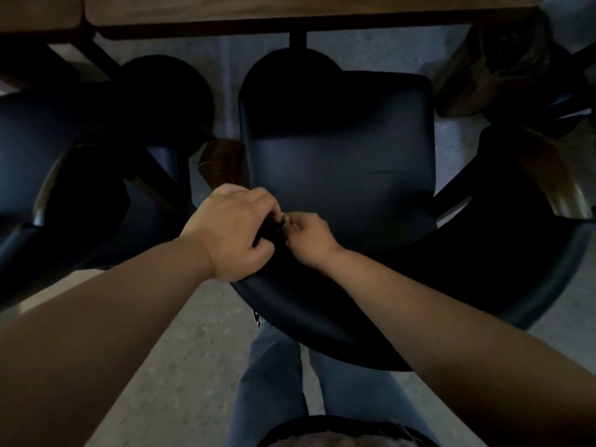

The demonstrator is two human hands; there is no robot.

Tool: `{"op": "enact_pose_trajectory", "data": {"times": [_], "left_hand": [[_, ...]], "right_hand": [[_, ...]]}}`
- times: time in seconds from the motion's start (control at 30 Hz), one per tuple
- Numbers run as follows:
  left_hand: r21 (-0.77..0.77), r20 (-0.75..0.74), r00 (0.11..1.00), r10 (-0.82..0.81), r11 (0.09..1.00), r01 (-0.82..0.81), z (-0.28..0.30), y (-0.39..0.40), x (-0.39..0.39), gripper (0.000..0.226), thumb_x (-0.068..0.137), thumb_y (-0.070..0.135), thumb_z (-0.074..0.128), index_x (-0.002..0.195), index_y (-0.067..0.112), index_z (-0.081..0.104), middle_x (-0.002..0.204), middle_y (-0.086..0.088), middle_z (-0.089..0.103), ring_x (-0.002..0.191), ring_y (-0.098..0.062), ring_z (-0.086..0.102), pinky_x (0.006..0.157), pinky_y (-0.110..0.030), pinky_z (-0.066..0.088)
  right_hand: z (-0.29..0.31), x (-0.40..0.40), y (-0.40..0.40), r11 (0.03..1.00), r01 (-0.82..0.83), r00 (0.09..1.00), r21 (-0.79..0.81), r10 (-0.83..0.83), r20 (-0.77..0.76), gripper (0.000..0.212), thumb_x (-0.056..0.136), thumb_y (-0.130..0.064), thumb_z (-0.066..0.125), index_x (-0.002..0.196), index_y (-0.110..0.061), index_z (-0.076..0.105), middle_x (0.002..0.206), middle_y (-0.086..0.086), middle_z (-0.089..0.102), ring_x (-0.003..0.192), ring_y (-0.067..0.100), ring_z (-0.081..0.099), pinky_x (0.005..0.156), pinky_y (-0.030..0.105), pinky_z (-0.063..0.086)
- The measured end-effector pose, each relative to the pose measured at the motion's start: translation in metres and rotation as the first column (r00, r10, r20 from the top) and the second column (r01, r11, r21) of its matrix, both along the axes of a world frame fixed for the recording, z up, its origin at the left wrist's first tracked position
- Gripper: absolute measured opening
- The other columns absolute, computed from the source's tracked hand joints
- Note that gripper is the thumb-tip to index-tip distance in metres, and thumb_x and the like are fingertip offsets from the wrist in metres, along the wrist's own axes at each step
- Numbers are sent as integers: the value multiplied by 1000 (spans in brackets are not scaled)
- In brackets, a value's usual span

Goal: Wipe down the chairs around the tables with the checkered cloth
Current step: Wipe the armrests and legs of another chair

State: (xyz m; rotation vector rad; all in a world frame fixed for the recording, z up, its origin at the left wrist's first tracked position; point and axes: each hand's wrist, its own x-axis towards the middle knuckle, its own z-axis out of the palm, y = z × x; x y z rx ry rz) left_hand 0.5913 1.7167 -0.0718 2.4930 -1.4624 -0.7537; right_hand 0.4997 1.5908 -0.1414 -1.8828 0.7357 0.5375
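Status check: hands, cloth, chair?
Left hand and right hand both pinching something small at the chair backrest top edge. Checkered cloth not discernible. Nothing obstructing.

Chairs [342, 162] crowded under table [290, 11]

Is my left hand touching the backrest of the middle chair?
Touching. The head view shows the left hand curled over the top edge of the chair's backrest, no gap visible.

Chair [338, 162] centred, tucked under table [290, 11]; second chair [48, 150] left, third [532, 204] right, all on floor [193, 350].
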Motion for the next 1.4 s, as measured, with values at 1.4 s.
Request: {"op": "enact_pose_trajectory", "data": {"times": [1.4], "left_hand": [[-381,-251,959,132,897,-223,-12,13,-16,27,76,28,54,85,14,75,86,-6,73,85,-27,67,86,-48,49]], "right_hand": [[65,-88,46,624,-60,488,-779,699,523,24,87,-12,55,104,-20,69,103,-1,65,89,23,63,72,44,52]]}}
